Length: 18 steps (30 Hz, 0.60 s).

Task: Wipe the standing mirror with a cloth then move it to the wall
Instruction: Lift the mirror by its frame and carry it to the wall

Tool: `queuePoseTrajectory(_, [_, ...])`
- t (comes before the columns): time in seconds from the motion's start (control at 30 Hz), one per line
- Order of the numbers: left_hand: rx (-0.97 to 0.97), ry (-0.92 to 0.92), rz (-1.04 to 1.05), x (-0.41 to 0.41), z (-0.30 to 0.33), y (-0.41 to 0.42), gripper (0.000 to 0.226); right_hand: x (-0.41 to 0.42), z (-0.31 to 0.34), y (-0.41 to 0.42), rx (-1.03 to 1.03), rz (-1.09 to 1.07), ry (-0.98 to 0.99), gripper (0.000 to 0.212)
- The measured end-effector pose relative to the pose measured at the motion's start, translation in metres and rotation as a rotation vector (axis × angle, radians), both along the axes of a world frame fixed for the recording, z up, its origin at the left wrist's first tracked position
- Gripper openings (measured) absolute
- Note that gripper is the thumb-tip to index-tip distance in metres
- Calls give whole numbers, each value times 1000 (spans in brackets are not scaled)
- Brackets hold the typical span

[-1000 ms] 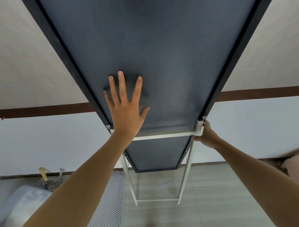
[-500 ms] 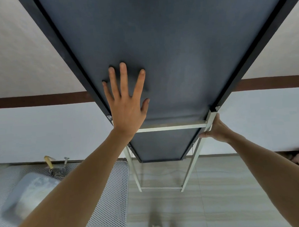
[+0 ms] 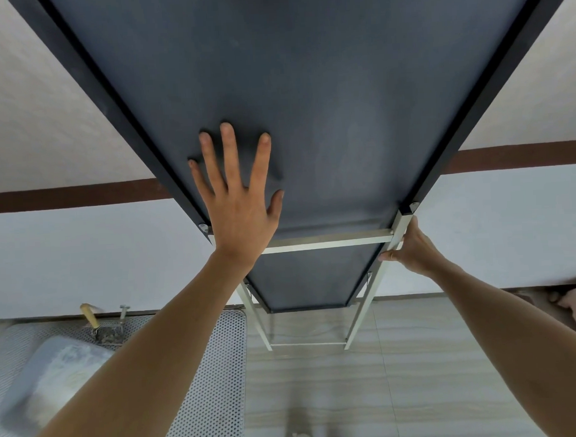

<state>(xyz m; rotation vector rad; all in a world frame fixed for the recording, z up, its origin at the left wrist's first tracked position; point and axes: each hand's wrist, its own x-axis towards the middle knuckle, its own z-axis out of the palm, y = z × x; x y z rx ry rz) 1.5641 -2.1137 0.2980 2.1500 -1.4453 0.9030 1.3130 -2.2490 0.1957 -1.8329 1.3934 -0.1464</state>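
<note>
Pale walls banded by a dark brown strip and a floor of light wood-grain tiles frame the back of a standing mirror, seen from behind and close up. Its rear panel is matte dark grey, edged by a black frame, and it rises past the top of the view. A white metal stand is hinged to the frame, its crossbar running across the lower panel and its two legs reaching down to the floor tiles close to the wall.

Compared with half a second ago, the mirror's back fills slightly more of the view, and the crossbar and both hands sit a little lower and further right.

The person's left hand lies flat on the dark panel near its left edge, fingers straight and spread, the palm overlapping the crossbar's left end. The right hand curls round the stand's upper right corner, thumb underneath, gripping the white tube.

At lower left, a perforated white mat holds a grey pillow and a trowel with a wooden handle.
</note>
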Motion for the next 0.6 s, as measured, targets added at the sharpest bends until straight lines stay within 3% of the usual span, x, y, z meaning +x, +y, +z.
queuePoseTrajectory(0.27, [55, -43, -17, 4, 4, 8, 81, 6, -4, 12, -5, -106, -47, 62])
queuePoseTrajectory(0.43, [77, -45, -43, -1, 12, 23, 78, 8, 9, 28, 18, -159, -91, 82])
queuePoseTrajectory(0.6, [87, -14, -78, -8, 29, 40, 77, 13, 42, 42, 13, -291, -180, 71])
